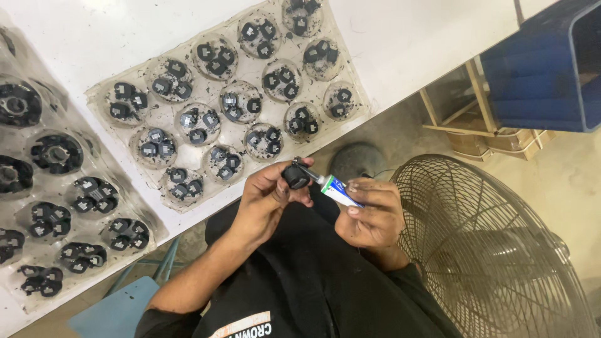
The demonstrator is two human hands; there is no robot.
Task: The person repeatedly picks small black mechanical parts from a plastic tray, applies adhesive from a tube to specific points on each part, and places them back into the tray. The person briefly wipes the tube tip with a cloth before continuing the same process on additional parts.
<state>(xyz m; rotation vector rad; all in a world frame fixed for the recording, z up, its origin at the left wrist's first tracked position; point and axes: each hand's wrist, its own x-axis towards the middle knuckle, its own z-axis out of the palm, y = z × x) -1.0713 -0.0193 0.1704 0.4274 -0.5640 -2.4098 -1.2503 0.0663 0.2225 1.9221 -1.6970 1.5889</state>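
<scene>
A small black plastic part point(295, 176) is pinched between the thumb and fingers of the left hand point(266, 203), just below the centre of the view; a small white-and-blue tube point(335, 188) is gripped in the closed right hand point(374, 216), its dark nozzle laid against the part from about 4 o'clock. Both are held in the air above the lap, off the edge of the counter point(400, 37); the two hands are close together but not touching.

The part is judged light, rigid and small enough to slip, so it is best held by its outer rim, the face left free; the tube is judged soft and squeezable, best taken at mid-body, where the pressure can be measured.

At 11 to 12 o'clock a clear moulded tray point(156, 122) is set on the white counter, its round pockets filled with clusters of like black parts; at 9 o'clock a second tray point(139, 209) is seen with larger black parts. At 4 o'clock a wire-guarded floor fan point(494, 250) stands on the concrete floor; a blue bin point(544, 69) is seen at 2 o'clock.
</scene>
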